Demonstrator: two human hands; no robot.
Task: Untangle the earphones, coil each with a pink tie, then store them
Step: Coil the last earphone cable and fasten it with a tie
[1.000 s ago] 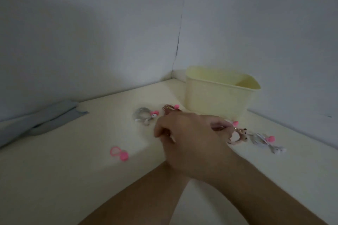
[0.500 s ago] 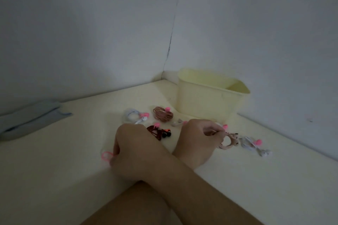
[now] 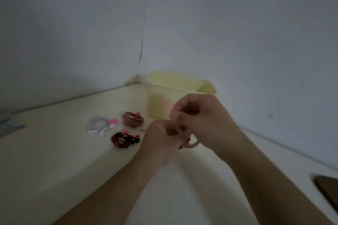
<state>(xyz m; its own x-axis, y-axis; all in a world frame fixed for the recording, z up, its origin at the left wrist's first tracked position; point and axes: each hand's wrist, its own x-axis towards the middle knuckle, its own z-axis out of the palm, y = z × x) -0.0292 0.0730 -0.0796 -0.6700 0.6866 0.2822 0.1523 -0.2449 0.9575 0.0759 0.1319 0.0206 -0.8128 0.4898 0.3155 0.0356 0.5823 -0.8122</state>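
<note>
At centre frame, just in front of the bin [image 3: 175, 87], the left hand [image 3: 159, 140] clenches the tan earphone coil [image 3: 190, 143] while the right hand [image 3: 203, 120] pinches a pink tie [image 3: 172, 109]; with both lifted off the table [image 3: 54, 160], a loosened grip would likely let the loops spring apart.

Two bare forearms, left hand [image 3: 161, 140] and right hand [image 3: 203, 120] ungloved, sleeveless.
</note>
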